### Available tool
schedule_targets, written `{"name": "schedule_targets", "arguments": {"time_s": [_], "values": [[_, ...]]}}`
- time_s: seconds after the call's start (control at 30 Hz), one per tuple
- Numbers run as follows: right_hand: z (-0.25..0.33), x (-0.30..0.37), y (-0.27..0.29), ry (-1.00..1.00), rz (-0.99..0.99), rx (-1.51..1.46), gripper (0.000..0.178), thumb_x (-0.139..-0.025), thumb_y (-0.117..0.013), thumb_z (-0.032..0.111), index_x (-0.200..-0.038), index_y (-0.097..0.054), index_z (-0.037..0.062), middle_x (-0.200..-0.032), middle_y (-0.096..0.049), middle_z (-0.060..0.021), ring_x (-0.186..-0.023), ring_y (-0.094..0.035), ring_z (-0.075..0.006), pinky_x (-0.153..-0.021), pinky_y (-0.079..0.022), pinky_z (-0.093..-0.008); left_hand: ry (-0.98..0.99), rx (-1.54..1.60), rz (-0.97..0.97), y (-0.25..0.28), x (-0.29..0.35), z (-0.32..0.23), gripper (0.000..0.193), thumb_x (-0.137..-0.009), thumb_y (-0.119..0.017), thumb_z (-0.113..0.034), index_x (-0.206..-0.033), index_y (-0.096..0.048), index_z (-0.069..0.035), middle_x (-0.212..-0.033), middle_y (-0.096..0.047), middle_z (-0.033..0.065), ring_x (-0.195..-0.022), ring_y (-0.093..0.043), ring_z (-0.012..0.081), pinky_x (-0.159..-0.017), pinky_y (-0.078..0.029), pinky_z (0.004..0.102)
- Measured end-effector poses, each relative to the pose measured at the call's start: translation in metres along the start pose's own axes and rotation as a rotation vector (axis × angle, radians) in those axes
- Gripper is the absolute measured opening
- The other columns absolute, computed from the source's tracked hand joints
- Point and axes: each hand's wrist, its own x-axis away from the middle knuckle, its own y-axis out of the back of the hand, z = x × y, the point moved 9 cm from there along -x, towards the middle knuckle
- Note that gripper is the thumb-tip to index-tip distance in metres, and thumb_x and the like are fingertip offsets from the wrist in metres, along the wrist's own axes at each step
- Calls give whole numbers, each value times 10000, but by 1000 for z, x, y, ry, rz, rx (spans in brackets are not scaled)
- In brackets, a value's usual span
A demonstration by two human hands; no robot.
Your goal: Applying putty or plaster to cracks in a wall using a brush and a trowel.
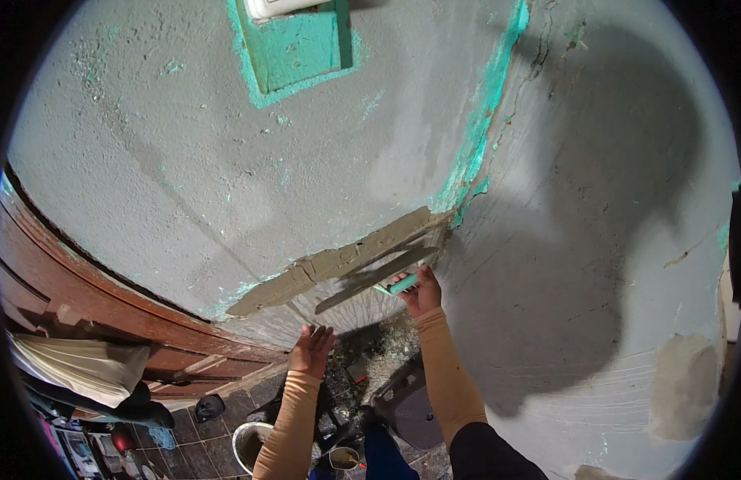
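My right hand (422, 294) grips the green handle of a plastering trowel (369, 282), its long flat blade tilted close to the wall. Just above the blade runs a band of wet brown mortar (306, 274), cracked in places, along the lower part of the grey wall (186, 144). Under the band, the wall face is streaked and lighter. My left hand (312, 350) is raised near the wall's foot, lower left of the blade, fingers spread and nothing seen in it.
At the left stand a brown wooden door (90, 280) and a hanging pale cloth (86, 368). Below are a white bucket (246, 444), a small container (344, 458) and a dark plastic stool (410, 408). A green-edged recess (298, 60) and a cracked corner (482, 128) mark the wall above.
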Motion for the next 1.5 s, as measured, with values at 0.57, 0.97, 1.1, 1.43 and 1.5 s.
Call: {"name": "schedule_targets", "arguments": {"time_s": [0.57, 0.97, 1.1, 1.43, 1.5], "values": [[3, 48, -131, -21, -7, -28, 302, -887, -559, 332, -1104, -474, 141, -860, -546, -102, -795, -592, -283, -739, -506, -509, -108, 35, -115, 140, 91, -88, 347, -849, -614, -320, -973, -565, 1, -1063, -588, 174, -1027, -558, 348, -906, -466, 467], [-54, 3, -43, -10, -216, 277, 288, -899, -540, 341, -1091, -471, 138, -777, -551, -62, -716, -605, -232, -598, -511, -414, -151, 62, -158, 191, 133, -102, 436, -861, -582, -366, -1063, -504, 12, -1103, -572, 171, -1066, -536, 346, -894, -472, 456], [-49, 14, -111, 20, -155, 315, 297, -891, -552, 346, -1075, -466, 129, -783, -543, -73, -722, -607, -237, -625, -515, -452, -176, 87, -202, 194, 150, -111, 399, -866, -571, -375, -1012, -537, -5, -1066, -588, 153, -1034, -559, 331, -878, -481, 447], [31, 77, -119, 26, -1, 74, 428, -871, -560, 404, -1166, -461, 110, -846, -551, -103, -825, -605, -297, -771, -508, -508, -131, 132, -168, 183, 150, -102, 345, -856, -583, -362, -920, -570, -23, -1037, -604, 155, -1006, -573, 327, -886, -472, 458], [30, 67, -83, 34, -63, 85, 391, -873, -564, 383, -1138, -462, 114, -853, -549, -105, -809, -603, -302, -751, -508, -528, -139, 136, -158, 188, 146, -103, 339, -856, -584, -360, -914, -573, -26, -1031, -607, 153, -999, -577, 327, -880, -476, 457]]}}
